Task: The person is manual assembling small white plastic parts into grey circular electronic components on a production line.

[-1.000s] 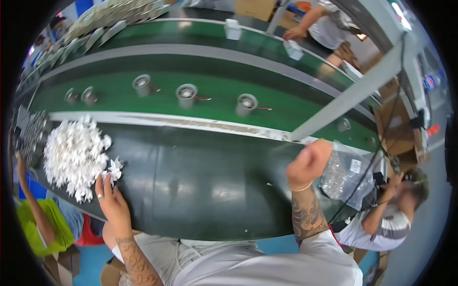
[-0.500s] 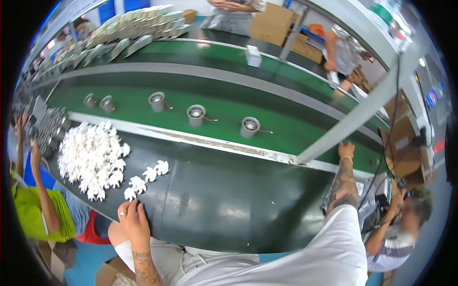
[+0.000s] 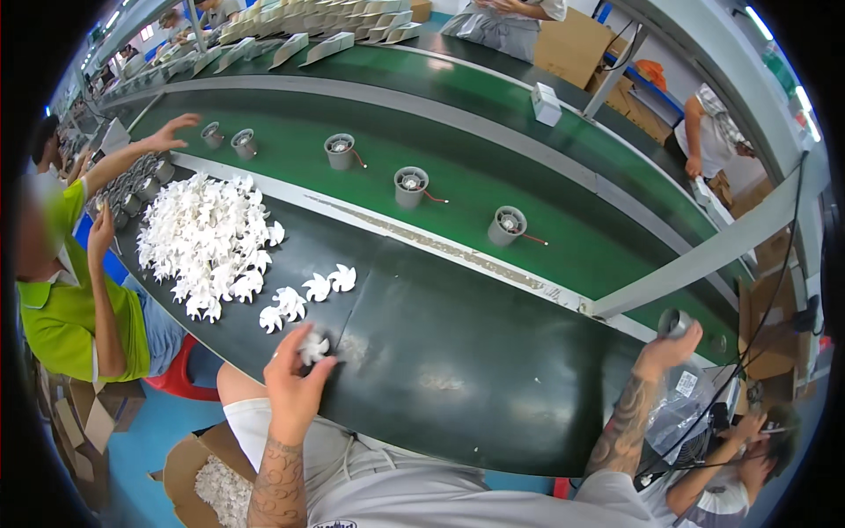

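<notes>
Between the thumb and fingers of my left hand [image 3: 295, 387] is a white fan impeller [image 3: 314, 347], held just above the dark work surface [image 3: 440, 352]. My right hand [image 3: 667, 354] is closed round a grey cylindrical fan housing [image 3: 675, 324], at the right by the belt's near edge. Several loose impellers [image 3: 318, 287] lie in a slanting row beyond my left hand. Farther left rises a large pile of white impellers [image 3: 207, 242]. On the green conveyor belt [image 3: 458, 198], several grey housings [image 3: 411, 187] with thin red wires stand spaced apart.
A slanted metal post [image 3: 704, 264] stands near my right hand, with black cables behind it. A co-worker in a bright green shirt [image 3: 79, 326] sits at left, one arm over the belt. At right are plastic bags [image 3: 678, 414] and another person. A cardboard box of white parts [image 3: 198, 458] sits below.
My left hand has moved right and holds an impeller off the surface. My right hand has drawn back from the belt with a housing. The view has shifted; the green-shirted co-worker now reaches over the belt.
</notes>
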A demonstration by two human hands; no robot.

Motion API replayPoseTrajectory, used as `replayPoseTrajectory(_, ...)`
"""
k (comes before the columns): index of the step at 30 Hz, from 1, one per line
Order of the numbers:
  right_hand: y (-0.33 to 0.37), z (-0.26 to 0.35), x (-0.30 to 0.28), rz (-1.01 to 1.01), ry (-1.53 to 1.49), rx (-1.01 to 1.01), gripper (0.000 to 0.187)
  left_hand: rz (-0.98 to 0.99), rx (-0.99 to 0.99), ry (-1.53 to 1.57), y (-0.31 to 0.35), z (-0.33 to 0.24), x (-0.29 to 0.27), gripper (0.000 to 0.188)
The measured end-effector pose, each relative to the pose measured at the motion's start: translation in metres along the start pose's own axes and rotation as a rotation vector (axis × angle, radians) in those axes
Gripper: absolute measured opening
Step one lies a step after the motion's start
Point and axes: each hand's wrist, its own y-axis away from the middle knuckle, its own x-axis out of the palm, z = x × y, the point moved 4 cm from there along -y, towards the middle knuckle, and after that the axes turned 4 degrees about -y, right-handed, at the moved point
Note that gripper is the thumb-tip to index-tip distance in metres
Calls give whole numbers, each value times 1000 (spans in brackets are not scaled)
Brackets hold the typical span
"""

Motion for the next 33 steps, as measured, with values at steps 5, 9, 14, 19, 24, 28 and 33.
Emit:
replayPoseTrajectory(5, 76, 95, 7, 571, -440, -68, 39, 155, -21, 264, -34, -26, 39, 38)
replayPoseTrajectory(9, 109, 145, 67, 702, -669, 316, 31, 437, -19, 515, -64, -57, 89, 36)
replayPoseTrajectory(14, 160, 137, 148, 470, -1110, 1370, 24, 599, 6, 405, -98, -90, 138, 18)
replayPoseTrajectory(19, 194, 131, 179, 557, -951, 1063, 28, 612, 19, 572, -98, -57, 160, 17)
replayPoseTrajectory(24, 200, 150, 184, 949, -975, 1153, 37, 705, -29, 695, -100, -61, 158, 15)
replayPoseTrajectory(28, 212, 164, 176, 1118, -981, 1214, 37, 635, 200, 666, -99, -71, 153, 16)
replayPoseTrajectory(33, 211, 165, 174, 1225, -879, 1042, 38, 620, 483, 352, -97, -78, 148, 18)
